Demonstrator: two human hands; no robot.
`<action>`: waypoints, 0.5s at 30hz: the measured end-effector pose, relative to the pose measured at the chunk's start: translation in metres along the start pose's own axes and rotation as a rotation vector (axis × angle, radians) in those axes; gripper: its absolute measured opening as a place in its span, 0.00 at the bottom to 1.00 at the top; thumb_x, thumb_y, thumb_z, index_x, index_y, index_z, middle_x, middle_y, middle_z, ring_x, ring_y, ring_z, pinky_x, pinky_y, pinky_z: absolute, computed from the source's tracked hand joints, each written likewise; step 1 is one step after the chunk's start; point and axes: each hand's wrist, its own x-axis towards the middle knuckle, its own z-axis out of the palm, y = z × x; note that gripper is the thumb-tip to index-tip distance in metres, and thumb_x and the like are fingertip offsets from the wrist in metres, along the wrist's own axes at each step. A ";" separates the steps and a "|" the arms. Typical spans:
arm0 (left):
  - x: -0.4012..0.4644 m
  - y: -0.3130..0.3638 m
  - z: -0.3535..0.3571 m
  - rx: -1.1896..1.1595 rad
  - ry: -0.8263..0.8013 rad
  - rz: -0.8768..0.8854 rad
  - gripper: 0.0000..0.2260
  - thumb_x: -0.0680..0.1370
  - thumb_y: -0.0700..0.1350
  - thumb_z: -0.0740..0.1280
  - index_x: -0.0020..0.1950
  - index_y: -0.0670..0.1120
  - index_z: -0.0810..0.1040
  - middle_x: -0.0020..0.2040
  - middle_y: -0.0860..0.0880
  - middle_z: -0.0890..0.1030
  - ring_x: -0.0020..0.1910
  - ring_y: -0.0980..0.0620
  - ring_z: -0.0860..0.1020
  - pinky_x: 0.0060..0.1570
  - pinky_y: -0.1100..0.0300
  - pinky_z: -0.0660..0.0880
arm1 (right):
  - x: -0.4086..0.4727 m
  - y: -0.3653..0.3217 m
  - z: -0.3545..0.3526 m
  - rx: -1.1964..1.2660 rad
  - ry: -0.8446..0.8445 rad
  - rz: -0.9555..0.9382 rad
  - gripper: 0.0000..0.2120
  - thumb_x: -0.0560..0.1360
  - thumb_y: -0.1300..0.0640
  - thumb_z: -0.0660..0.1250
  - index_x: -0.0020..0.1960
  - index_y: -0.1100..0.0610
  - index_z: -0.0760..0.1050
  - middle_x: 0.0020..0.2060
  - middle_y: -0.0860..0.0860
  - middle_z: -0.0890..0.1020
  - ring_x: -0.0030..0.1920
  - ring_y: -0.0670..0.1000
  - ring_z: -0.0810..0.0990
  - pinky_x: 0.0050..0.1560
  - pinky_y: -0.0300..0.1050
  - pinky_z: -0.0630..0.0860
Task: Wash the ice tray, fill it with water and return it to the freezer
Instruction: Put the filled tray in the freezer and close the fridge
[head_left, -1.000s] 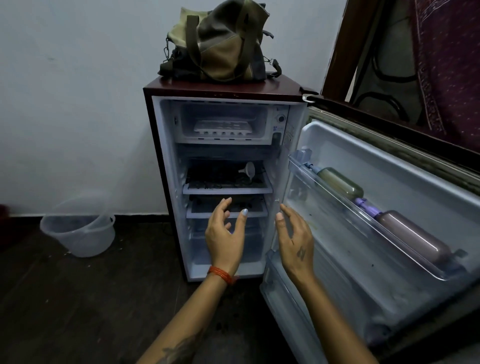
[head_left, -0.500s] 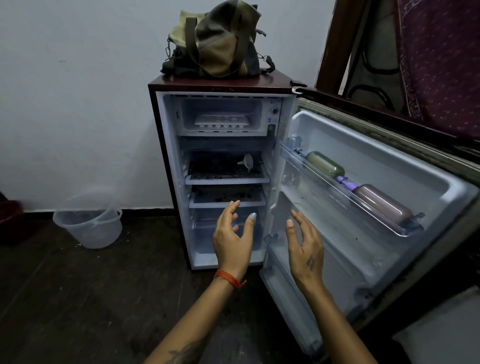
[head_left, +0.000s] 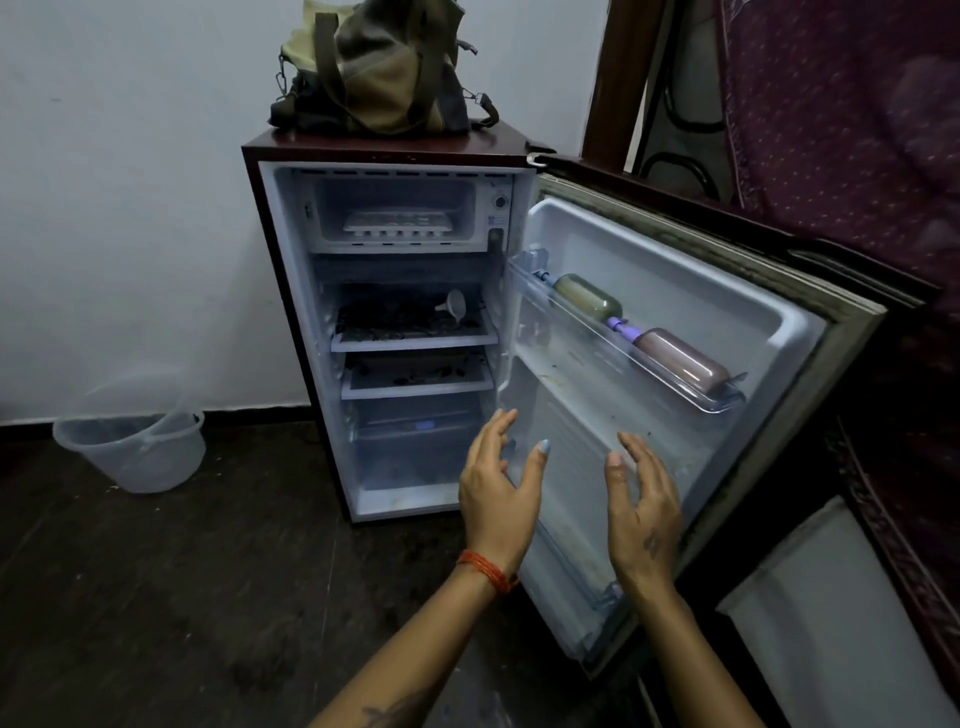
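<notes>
Progress: looks unstarted or finished, cannot tell; ice tray (head_left: 397, 227) sits in freezer box (head_left: 395, 210), upper centre | Grip: left hand (head_left: 497, 491) and right hand (head_left: 642, 512) spread, holding nothing, lower centre before open fridge door (head_left: 675, 332) | Room: dark floor (head_left: 171, 597), bucket (head_left: 132, 449) left, bag (head_left: 382, 73) on fridge

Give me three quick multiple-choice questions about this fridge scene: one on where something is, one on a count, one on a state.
1. Where is the ice tray?
A. in the top freezer compartment
B. on the floor
C. in the door shelf

2. How many bottles lie in the door shelf?
A. none
B. two
C. five

3. What are the hands doing?
A. both gripping the tray
B. both open, holding nothing
C. closing the door

Answers:
1. A, the tray sits in the top compartment.
2. B, a green bottle and a brown bottle.
3. B, left hand and right hand hover open before the fridge.
</notes>
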 end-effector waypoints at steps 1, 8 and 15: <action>-0.002 0.001 0.009 0.010 -0.012 0.013 0.19 0.75 0.46 0.70 0.65 0.50 0.73 0.67 0.48 0.73 0.62 0.53 0.75 0.59 0.56 0.75 | 0.004 0.004 -0.007 0.001 0.029 0.002 0.33 0.71 0.36 0.51 0.66 0.55 0.73 0.67 0.53 0.73 0.69 0.52 0.68 0.70 0.50 0.63; -0.014 0.014 0.082 0.038 -0.102 0.029 0.22 0.74 0.52 0.68 0.67 0.50 0.72 0.68 0.49 0.72 0.66 0.51 0.72 0.63 0.50 0.72 | 0.044 0.035 -0.059 -0.013 0.174 -0.027 0.31 0.72 0.39 0.54 0.65 0.59 0.74 0.65 0.57 0.74 0.67 0.57 0.70 0.64 0.38 0.60; -0.008 0.033 0.140 0.045 -0.123 0.068 0.21 0.75 0.49 0.69 0.67 0.49 0.72 0.67 0.49 0.74 0.65 0.51 0.73 0.63 0.51 0.73 | 0.100 0.054 -0.089 0.030 0.352 -0.044 0.28 0.74 0.44 0.58 0.65 0.62 0.70 0.59 0.62 0.74 0.59 0.61 0.73 0.63 0.52 0.69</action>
